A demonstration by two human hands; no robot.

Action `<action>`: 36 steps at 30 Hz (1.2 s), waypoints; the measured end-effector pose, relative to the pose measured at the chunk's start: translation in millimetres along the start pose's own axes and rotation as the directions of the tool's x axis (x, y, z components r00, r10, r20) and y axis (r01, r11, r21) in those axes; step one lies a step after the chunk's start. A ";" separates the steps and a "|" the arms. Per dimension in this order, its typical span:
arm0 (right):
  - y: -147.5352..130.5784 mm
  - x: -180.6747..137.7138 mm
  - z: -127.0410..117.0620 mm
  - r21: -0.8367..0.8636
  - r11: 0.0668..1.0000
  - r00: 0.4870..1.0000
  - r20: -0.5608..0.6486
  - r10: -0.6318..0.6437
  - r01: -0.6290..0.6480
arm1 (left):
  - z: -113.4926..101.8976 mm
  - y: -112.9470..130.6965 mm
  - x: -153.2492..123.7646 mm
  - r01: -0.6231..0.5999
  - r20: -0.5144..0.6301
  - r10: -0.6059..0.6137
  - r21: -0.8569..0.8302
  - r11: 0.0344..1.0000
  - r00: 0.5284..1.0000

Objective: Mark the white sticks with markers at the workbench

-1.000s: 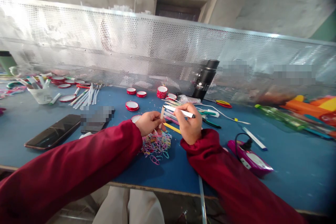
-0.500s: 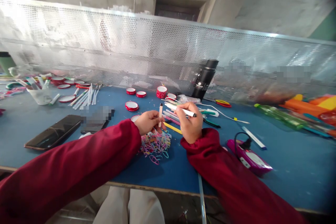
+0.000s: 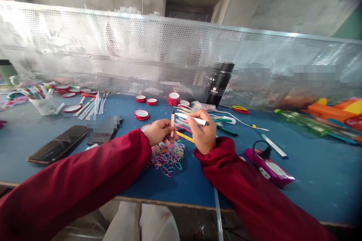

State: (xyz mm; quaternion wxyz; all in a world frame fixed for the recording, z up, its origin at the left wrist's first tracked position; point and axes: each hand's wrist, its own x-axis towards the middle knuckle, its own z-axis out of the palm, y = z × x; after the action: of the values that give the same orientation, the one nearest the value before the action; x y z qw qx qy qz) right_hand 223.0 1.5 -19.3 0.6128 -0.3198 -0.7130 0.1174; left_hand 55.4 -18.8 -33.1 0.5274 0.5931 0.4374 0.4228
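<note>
My left hand (image 3: 158, 131) is closed, holding a pale flat craft stick (image 3: 172, 128) upright between thumb and fingers. The stick's top end is black. Gripped like a pen in my right hand (image 3: 203, 131) is a white marker (image 3: 200, 121), black at its rear end. Its tip points left and is at or very close to the stick's dark end; I cannot tell whether they touch. Below both hands lies a heap of small coloured rubber bands (image 3: 168, 156). Several pens, one of them yellow (image 3: 185, 137), lie behind and between the hands.
Two phones (image 3: 59, 143) lie on the left, near a white cup (image 3: 43, 106) of pens. Red-and-white tape rolls (image 3: 141, 114) and a black bottle (image 3: 220, 84) stand along the metal mesh panel (image 3: 158, 60). To the right are a purple power strip (image 3: 270, 168) and green-handled pliers (image 3: 226, 131).
The marker in my right hand has moved left, bringing its tip to the black end of the craft stick. My left hand stays nearly still. The view has shifted slightly.
</note>
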 end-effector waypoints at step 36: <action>1.4 0.5 0.3 -0.002 1.000 1.000 -0.011 0.002 -0.002 | -2.2 -2.0 0.5 -0.029 0.019 0.028 0.013 1.000 0.999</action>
State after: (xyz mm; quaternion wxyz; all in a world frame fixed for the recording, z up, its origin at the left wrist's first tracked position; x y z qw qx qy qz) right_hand 223.1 3.0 -19.8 0.6163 -0.3218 -0.7094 0.1158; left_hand 53.3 -17.6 -35.0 0.5216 0.6067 0.4267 0.4217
